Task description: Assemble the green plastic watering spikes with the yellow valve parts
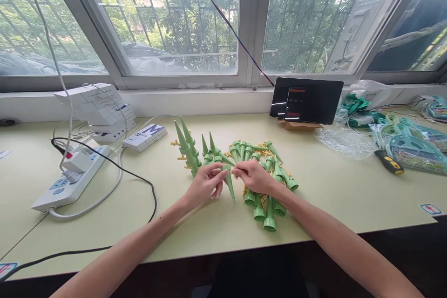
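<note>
My left hand [210, 180] is closed around the top of a green plastic watering spike [229, 187], whose pointed end slants down toward the table. Close beside it, my right hand [254, 176] is pinched at the spike's head; whatever lies between its fingertips is too small to make out. Under and around the right hand spreads a heap of loose green spikes [269, 219], mixed with small yellow valve pieces [264, 152]. Behind the left hand, stacked green spikes [186, 146] stand points up, with yellow pieces sticking out of their sides.
On the left are a power strip [75, 177] with cables, a white box [145, 137] and stacked white boxes [101, 111]. At the back, a tablet [314, 100] leans on a cardboard stand. A screwdriver [389, 163] and bagged green items [412, 142] lie to the right.
</note>
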The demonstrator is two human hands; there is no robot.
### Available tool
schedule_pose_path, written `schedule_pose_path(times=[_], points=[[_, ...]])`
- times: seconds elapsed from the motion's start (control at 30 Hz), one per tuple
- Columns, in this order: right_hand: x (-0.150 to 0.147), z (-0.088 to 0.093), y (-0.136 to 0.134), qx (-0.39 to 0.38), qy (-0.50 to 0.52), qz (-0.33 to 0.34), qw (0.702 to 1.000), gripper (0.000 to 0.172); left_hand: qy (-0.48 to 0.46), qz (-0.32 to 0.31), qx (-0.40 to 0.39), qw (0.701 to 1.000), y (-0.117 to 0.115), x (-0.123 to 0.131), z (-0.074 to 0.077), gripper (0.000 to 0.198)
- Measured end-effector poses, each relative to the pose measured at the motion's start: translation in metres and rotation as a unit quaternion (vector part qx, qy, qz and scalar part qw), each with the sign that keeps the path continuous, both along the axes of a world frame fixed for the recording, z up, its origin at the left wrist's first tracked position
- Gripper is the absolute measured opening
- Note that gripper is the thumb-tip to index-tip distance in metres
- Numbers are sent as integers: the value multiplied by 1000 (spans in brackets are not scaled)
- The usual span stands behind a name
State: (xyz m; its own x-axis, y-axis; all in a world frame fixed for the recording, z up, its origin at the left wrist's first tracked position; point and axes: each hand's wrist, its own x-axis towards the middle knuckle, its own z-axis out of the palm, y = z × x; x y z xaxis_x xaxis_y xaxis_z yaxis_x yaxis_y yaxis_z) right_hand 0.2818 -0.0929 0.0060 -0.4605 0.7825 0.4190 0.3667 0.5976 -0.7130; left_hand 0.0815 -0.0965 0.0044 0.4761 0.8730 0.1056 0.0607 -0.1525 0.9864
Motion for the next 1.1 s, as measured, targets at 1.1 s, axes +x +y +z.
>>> schedule_pose_path(times=[1.1], points=[[0,1,-1,-2,-10,-4,1000,28,-8,-10,-34,999,1,0,1,24]])
